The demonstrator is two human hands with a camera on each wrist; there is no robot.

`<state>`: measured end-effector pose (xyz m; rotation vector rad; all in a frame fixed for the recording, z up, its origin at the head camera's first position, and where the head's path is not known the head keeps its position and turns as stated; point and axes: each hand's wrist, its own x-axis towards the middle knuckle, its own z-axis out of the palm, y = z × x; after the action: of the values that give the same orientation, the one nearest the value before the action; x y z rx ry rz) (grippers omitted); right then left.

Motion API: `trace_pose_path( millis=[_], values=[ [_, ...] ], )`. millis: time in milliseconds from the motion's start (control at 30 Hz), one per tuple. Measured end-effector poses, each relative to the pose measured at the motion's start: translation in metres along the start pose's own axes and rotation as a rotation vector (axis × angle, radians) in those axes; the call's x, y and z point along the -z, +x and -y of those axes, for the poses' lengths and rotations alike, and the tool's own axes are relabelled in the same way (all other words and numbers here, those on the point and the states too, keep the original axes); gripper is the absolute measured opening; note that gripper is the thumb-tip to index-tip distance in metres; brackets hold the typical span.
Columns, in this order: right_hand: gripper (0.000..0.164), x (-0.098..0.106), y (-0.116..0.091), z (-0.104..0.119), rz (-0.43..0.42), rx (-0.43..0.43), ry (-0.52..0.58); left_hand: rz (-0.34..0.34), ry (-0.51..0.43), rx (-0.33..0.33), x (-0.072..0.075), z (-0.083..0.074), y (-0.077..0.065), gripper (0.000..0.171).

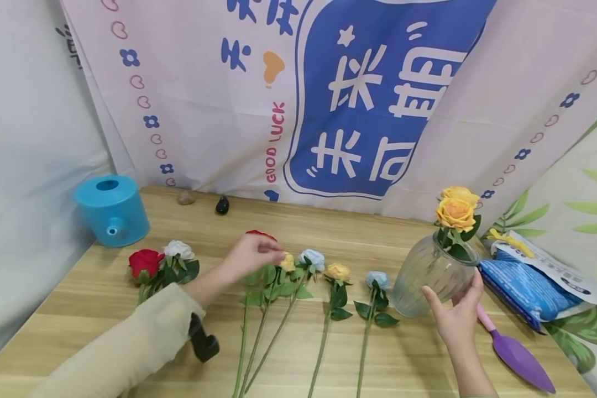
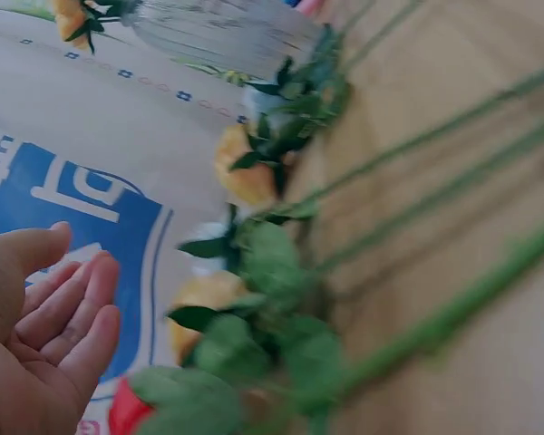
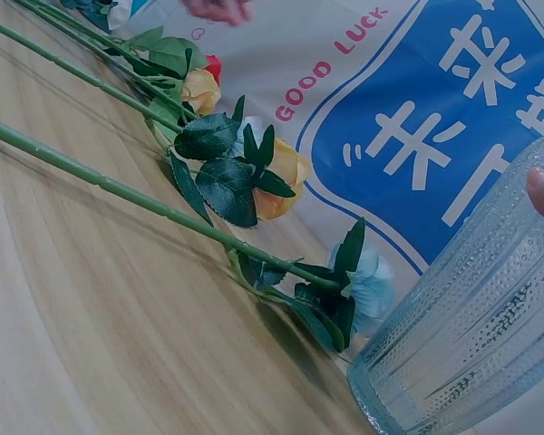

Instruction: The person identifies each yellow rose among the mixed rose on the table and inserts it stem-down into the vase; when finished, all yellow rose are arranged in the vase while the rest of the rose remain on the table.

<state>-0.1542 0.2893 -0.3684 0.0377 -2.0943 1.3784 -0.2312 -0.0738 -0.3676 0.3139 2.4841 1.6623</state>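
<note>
One glass vase (image 1: 428, 276), ribbed and clear, right side of the table (image 1: 204, 221), leaning rightward in the head view; whether its base is wholly on the table cannot be told. Contents: two yellow roses (image 1: 456, 213), heads above the rim. Right hand (image 1: 455, 315): fingers wrapped about the vase's side, thumb on the near face. Left hand (image 1: 256, 255): fingers loosely bent, nothing in them, above the row of loose stems. That row, left to right, heads toward the cloth backdrop (image 1: 219, 110): one red rose (image 1: 262, 235), partly hidden by the left hand; one yellow rose (image 1: 287, 262); one pale blue rose (image 1: 312, 260); a second yellow rose (image 1: 337, 271); a second pale blue rose (image 1: 378, 279), nearest the vase. Farther left: one red and one white rose (image 1: 178, 250), side by side, stems partly behind the sleeve (image 1: 149, 326). Back left corner: one blue container (image 1: 114, 213). Right of the vase: one purple trowel (image 1: 522, 359), pink-handled; one blue packet (image 1: 534, 293).
</note>
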Motion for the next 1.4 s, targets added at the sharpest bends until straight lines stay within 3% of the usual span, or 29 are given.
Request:
trace_pose_path(
  millis=[233,567,667,967,1233,1400],
  values=[
    [0.093,0.005,0.006,-0.021,-0.002,-0.02,-0.005,0.077,0.213,-0.018,-0.006,0.033,-0.031,0.006],
    [0.094,0.004,0.002,-0.024,0.008,-0.045,0.0,0.001,0.611,-0.145,-0.016,0.031,-0.049,0.033],
    [0.094,0.004,0.002,-0.024,0.007,-0.037,-0.002,0.003,0.695,-0.15,-0.016,0.028,-0.052,0.04],
    [0.094,0.004,0.003,-0.025,0.003,-0.035,0.007,0.076,0.655,-0.066,-0.016,0.026,-0.057,0.047],
    [0.094,0.005,0.003,-0.025,0.001,-0.036,0.007,0.158,0.477,0.012,-0.017,0.037,-0.054,0.038],
    [0.095,0.005,0.003,-0.025,0.003,-0.034,0.005,0.17,0.377,0.065,-0.017,0.043,-0.052,0.033]
  ],
)
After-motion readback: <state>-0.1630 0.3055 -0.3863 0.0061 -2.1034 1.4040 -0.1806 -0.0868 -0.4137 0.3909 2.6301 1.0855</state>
